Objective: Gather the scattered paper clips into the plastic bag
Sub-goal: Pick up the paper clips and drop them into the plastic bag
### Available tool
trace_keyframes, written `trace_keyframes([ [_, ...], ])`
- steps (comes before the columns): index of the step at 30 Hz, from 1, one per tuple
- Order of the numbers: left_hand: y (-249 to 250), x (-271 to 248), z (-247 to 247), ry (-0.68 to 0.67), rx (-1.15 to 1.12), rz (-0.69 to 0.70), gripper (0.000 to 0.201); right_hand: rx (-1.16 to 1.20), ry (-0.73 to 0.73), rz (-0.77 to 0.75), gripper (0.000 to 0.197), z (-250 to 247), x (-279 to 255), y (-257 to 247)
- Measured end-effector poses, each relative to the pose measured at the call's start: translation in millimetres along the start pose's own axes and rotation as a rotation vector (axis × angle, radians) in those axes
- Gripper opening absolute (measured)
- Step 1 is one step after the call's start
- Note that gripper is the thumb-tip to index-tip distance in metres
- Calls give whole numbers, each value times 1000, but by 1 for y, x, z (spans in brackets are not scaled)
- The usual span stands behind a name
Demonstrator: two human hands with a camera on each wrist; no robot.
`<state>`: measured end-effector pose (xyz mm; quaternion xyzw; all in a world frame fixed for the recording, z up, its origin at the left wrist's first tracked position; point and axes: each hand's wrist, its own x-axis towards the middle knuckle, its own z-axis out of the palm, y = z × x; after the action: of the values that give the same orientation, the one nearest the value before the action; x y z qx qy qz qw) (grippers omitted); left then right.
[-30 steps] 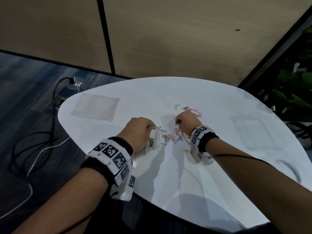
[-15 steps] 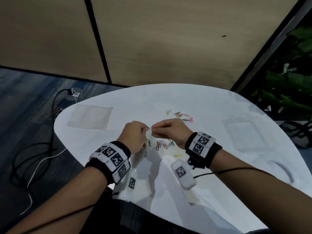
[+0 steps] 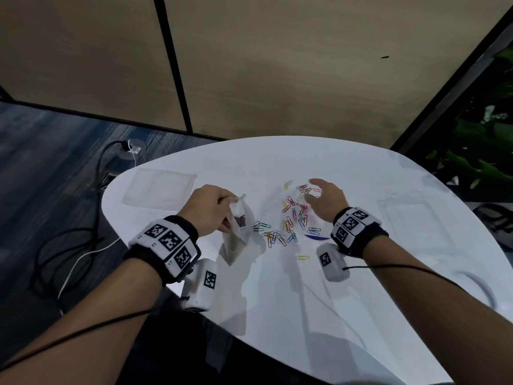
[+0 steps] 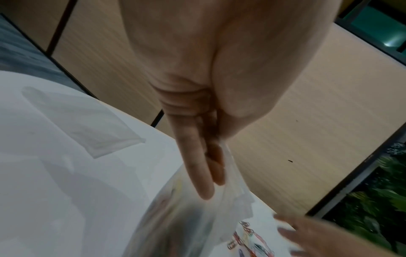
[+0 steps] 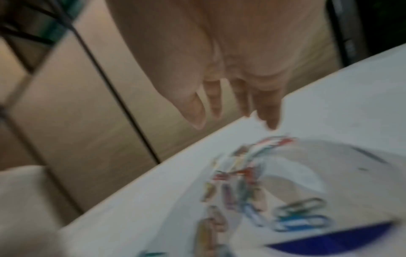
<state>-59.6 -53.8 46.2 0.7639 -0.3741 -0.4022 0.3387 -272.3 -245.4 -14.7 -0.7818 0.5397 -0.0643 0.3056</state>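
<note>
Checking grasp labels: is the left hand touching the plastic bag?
Touching. The left wrist view shows the left hand with fingers and thumb pinching the plastic bag at its top edge; the head view agrees.

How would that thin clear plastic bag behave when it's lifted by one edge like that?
Probably floppy: the thin clear plastic bag sags and creases below the left hand pinching its top. Likely very light, since a pinch holds it up. The few coloured paper clips inside would probably slide to the bottom.
</note>
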Motion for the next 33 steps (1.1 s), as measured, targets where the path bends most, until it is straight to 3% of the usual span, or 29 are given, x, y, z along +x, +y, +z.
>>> trace_keyframes([
  [3,-8,3,-13,35,-3,12,28,-103,-14,331,75,29,29,33],
  [5,-12,5,-21,58,1,21,28,-163,53,365,76,52,44,33],
  [8,-14,9,-27,72,10,28,27,-241,84,292,73,74,65,11],
  [11,-13,13,-26,73,23,28,27,-338,2,218,64,87,80,-7],
  [15,-8,18,-21,48,54,33,26,-546,-69,-52,53,92,71,-12],
  [17,-5,19,-19,29,71,40,26,-645,-72,-211,57,92,55,-10],
  [20,1,21,-13,8,102,51,26,-738,-126,-316,73,87,24,-2],
  [24,10,21,-2,-31,145,55,27,-845,-186,-289,71,80,-17,3],
  [28,15,19,6,-54,164,63,28,-841,-137,-341,30,73,-27,6],
  [30,16,16,7,-63,160,66,27,-779,-139,-323,25,63,-22,6],
  [33,15,14,6,-62,148,71,27,-542,-60,-161,27,42,-11,11],
])
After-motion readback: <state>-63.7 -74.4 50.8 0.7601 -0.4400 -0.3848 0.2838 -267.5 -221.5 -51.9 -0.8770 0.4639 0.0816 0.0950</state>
